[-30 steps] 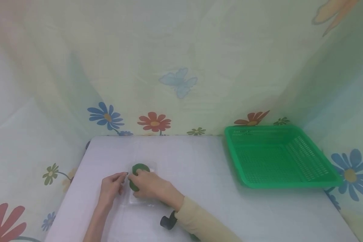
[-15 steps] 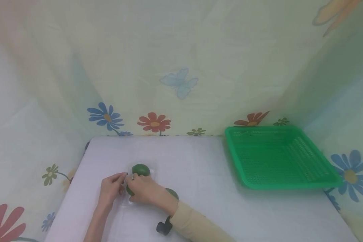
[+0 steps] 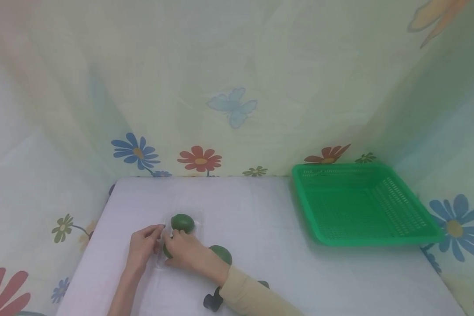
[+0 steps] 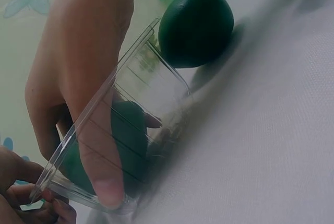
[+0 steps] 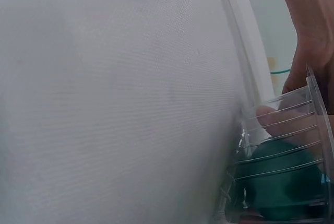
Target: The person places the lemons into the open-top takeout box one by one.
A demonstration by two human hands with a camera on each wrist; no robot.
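1. The right grip (image 3: 184, 251) holds a green fruit (image 4: 130, 130) inside the clear tray (image 4: 140, 72); the left grip (image 3: 141, 246) pinches this tray at its left side.
2. The tray lies toward the left edge of the counter (image 3: 256, 210).
3. The fruit is probably firm, slippery; best hold is around its middle.
4. The tray seems light, easily bent; gentle pinch suits.

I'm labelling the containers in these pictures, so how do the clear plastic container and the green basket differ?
The clear plastic container is see-through; the green basket is solid-coloured with slotted sides. The container is smaller and the basket larger. The container has the left hand at its rim and green fruit inside, while the basket stands apart from both hands. Both are open-topped and rest on the white-covered table.
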